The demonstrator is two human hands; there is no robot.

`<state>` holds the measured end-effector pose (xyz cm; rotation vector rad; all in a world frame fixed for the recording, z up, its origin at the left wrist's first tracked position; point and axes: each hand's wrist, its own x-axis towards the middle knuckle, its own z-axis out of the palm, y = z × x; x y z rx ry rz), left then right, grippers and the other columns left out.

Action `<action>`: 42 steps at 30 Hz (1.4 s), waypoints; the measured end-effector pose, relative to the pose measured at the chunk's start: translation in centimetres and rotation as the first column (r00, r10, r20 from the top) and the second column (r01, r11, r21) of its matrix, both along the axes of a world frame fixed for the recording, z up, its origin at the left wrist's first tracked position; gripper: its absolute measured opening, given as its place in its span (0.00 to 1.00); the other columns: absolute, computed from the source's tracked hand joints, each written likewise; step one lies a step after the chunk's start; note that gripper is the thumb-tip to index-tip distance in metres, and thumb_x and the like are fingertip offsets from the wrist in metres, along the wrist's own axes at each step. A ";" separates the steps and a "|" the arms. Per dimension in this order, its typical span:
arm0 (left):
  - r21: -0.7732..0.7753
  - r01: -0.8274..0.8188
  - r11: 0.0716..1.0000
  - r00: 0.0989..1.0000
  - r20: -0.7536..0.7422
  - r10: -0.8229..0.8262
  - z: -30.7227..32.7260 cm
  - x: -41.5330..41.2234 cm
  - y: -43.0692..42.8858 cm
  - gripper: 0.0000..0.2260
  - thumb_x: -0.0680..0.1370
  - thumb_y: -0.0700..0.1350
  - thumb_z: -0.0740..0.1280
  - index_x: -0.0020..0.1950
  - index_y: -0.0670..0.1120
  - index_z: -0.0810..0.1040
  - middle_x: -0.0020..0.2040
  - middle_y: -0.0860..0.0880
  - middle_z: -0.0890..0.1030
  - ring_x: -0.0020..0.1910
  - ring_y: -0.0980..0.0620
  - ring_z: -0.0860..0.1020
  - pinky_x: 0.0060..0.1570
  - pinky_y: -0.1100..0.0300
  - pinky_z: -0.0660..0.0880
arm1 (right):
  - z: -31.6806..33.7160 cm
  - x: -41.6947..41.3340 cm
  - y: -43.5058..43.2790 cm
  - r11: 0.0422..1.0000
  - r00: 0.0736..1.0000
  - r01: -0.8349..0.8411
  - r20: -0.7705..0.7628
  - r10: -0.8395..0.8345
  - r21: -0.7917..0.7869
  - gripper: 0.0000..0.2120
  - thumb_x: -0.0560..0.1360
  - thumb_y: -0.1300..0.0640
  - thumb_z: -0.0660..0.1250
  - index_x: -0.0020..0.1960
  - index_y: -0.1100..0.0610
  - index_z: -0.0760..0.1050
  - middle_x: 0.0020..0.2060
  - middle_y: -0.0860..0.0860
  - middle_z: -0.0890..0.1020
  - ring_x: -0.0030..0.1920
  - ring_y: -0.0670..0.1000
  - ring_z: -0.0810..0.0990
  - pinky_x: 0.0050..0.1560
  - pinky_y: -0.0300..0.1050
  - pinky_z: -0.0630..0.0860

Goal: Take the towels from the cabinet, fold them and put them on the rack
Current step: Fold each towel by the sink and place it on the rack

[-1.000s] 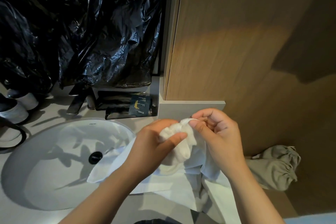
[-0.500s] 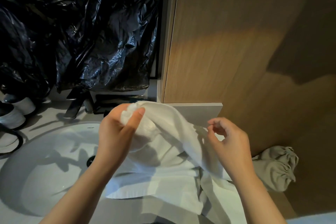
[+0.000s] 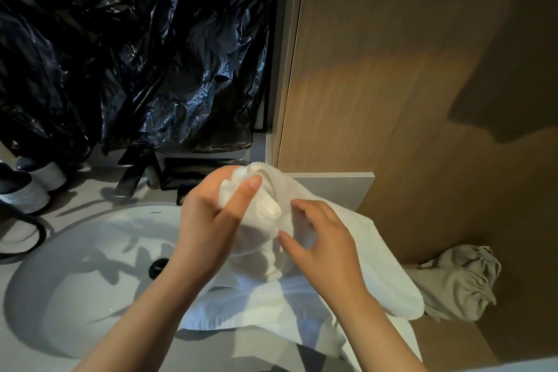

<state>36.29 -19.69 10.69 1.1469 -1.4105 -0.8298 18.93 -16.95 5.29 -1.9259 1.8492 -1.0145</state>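
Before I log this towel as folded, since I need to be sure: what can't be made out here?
Head view only:
- Fingers of the left hand: hidden behind the bunched white towel; only the thumb shows.
- Grip of the right hand: holding or only touching the towel, unclear.
- Towel's lower end: cut off by the bottom edge, partly covered by the right forearm.
- Print on the sink rim: too small to read.
- The rack: nowhere in view.
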 end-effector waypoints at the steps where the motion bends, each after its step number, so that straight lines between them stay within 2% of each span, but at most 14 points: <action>1: -0.003 0.011 1.000 1.000 -0.009 -0.011 0.2 0.0 0.1 0.05 0.75 0.53 0.66 0.43 0.55 0.80 0.39 0.56 0.83 0.39 0.59 0.80 0.39 0.69 0.74 | 0.0 0.2 -0.4 0.999 1.000 0.018 0.003 -0.018 -0.027 0.20 0.73 0.45 0.72 0.63 0.48 0.76 0.58 0.41 0.77 0.56 0.41 0.74 0.55 0.28 0.68; 5: -0.025 0.050 0.998 0.998 -0.036 -0.051 0.9 0.4 0.4 0.04 0.75 0.51 0.67 0.42 0.55 0.81 0.38 0.56 0.83 0.38 0.61 0.80 0.38 0.71 0.74 | 0.4 0.0 -1.4 0.980 0.986 0.119 0.139 -0.097 -0.157 0.05 0.75 0.56 0.71 0.51 0.52 0.81 0.47 0.43 0.81 0.48 0.41 0.77 0.52 0.41 0.77; 7: -0.013 0.070 0.997 0.995 -0.064 -0.070 0.9 0.7 0.5 0.05 0.76 0.51 0.69 0.42 0.54 0.81 0.38 0.55 0.83 0.37 0.60 0.80 0.38 0.70 0.74 | 0.7 -0.4 -1.6 0.991 0.989 0.055 0.146 -0.037 -0.121 0.09 0.75 0.52 0.71 0.54 0.51 0.81 0.49 0.42 0.82 0.51 0.40 0.78 0.55 0.37 0.75; 9: 0.013 0.107 0.994 0.989 -0.105 -0.105 0.7 0.8 0.6 0.05 0.75 0.51 0.68 0.42 0.52 0.82 0.38 0.53 0.84 0.38 0.59 0.81 0.38 0.69 0.75 | 0.7 -0.1 -1.5 0.999 0.992 -0.049 0.112 0.050 -0.011 0.21 0.71 0.41 0.69 0.60 0.50 0.80 0.55 0.40 0.80 0.56 0.38 0.76 0.58 0.27 0.68; 11: 0.010 0.143 0.990 0.985 -0.100 -0.142 0.6 0.7 0.9 0.06 0.76 0.51 0.69 0.41 0.51 0.82 0.38 0.53 0.84 0.38 0.59 0.81 0.39 0.70 0.75 | 0.3 0.6 -1.7 0.999 0.996 -0.039 0.082 0.038 0.007 0.24 0.70 0.39 0.67 0.60 0.51 0.79 0.55 0.41 0.80 0.55 0.40 0.76 0.56 0.25 0.66; 15: -0.025 0.140 0.990 0.989 -0.051 -0.142 0.7 0.7 0.9 0.06 0.76 0.51 0.67 0.41 0.53 0.82 0.39 0.55 0.83 0.38 0.60 0.81 0.39 0.70 0.74 | 0.1 1.4 -2.4 0.981 0.984 0.078 0.169 -0.048 -0.176 0.06 0.75 0.57 0.69 0.50 0.54 0.82 0.44 0.45 0.83 0.44 0.44 0.78 0.46 0.32 0.71; 21: 0.028 -0.079 0.996 0.995 -0.063 0.081 -0.8 2.4 -0.9 0.09 0.75 0.54 0.67 0.41 0.50 0.80 0.35 0.55 0.80 0.33 0.63 0.76 0.34 0.70 0.72 | 0.3 -2.2 -1.5 0.973 0.967 0.185 0.202 -0.155 -0.136 0.08 0.71 0.62 0.62 0.41 0.49 0.75 0.35 0.44 0.77 0.38 0.45 0.75 0.36 0.34 0.68; 24: 0.070 -0.153 0.986 0.988 -0.004 0.153 -2.3 2.9 -2.2 0.08 0.77 0.55 0.68 0.41 0.53 0.80 0.36 0.55 0.82 0.34 0.63 0.77 0.36 0.65 0.74 | 0.8 -4.2 0.1 0.968 0.961 0.224 0.191 -0.200 -0.112 0.15 0.70 0.67 0.66 0.41 0.46 0.75 0.36 0.42 0.78 0.39 0.43 0.77 0.36 0.29 0.69; 27: 0.123 -0.178 0.976 0.978 0.130 0.162 -3.3 3.0 -3.3 0.08 0.78 0.52 0.67 0.40 0.55 0.79 0.37 0.57 0.82 0.39 0.61 0.79 0.39 0.60 0.72 | 2.8 -4.5 1.1 0.960 0.955 0.219 0.239 -0.175 -0.175 0.13 0.70 0.62 0.65 0.39 0.44 0.75 0.36 0.40 0.79 0.36 0.41 0.76 0.32 0.26 0.67; 29: 0.127 -0.200 0.971 0.948 0.274 0.160 -3.3 2.7 -3.7 0.03 0.79 0.49 0.67 0.48 0.53 0.80 0.47 0.53 0.82 0.49 0.52 0.79 0.44 0.59 0.70 | 4.8 -4.1 1.2 0.976 0.950 0.128 0.305 -0.070 -0.174 0.07 0.69 0.55 0.62 0.39 0.44 0.76 0.32 0.41 0.77 0.31 0.41 0.74 0.30 0.27 0.64; 31: -0.006 -0.218 0.976 0.896 0.395 0.203 -2.6 2.2 -3.3 0.14 0.77 0.47 0.69 0.61 0.45 0.79 0.58 0.47 0.79 0.57 0.49 0.76 0.52 0.63 0.68 | 6.4 -3.8 0.9 0.991 0.947 -0.026 0.313 0.066 -0.131 0.08 0.69 0.52 0.60 0.40 0.44 0.78 0.30 0.42 0.77 0.29 0.40 0.71 0.29 0.28 0.64; 34: -0.257 0.019 0.966 0.885 0.454 0.103 -0.7 1.0 -1.4 0.22 0.75 0.50 0.72 0.67 0.44 0.75 0.63 0.52 0.76 0.62 0.59 0.72 0.61 0.77 0.62 | 7.3 -3.4 0.3 0.980 0.935 -0.200 0.294 0.197 -0.023 0.09 0.73 0.55 0.62 0.42 0.45 0.79 0.30 0.42 0.78 0.29 0.40 0.71 0.30 0.32 0.65; 38: -0.097 0.337 0.937 0.879 0.388 -0.276 -0.6 -0.9 -0.3 0.20 0.75 0.56 0.69 0.67 0.56 0.75 0.62 0.61 0.77 0.63 0.66 0.73 0.63 0.73 0.65 | 7.1 -3.2 0.3 0.971 0.913 -0.236 0.350 0.209 0.037 0.09 0.74 0.56 0.63 0.45 0.48 0.81 0.33 0.48 0.80 0.33 0.45 0.73 0.33 0.39 0.68; 42: -0.082 0.342 0.936 0.889 0.350 -0.294 -1.9 -1.8 -0.9 0.17 0.77 0.46 0.70 0.63 0.61 0.73 0.56 0.64 0.79 0.60 0.66 0.73 0.61 0.70 0.67 | 7.2 -4.0 1.0 0.963 0.891 -0.267 0.392 0.230 0.042 0.12 0.76 0.60 0.63 0.47 0.47 0.82 0.34 0.44 0.81 0.33 0.42 0.74 0.33 0.33 0.69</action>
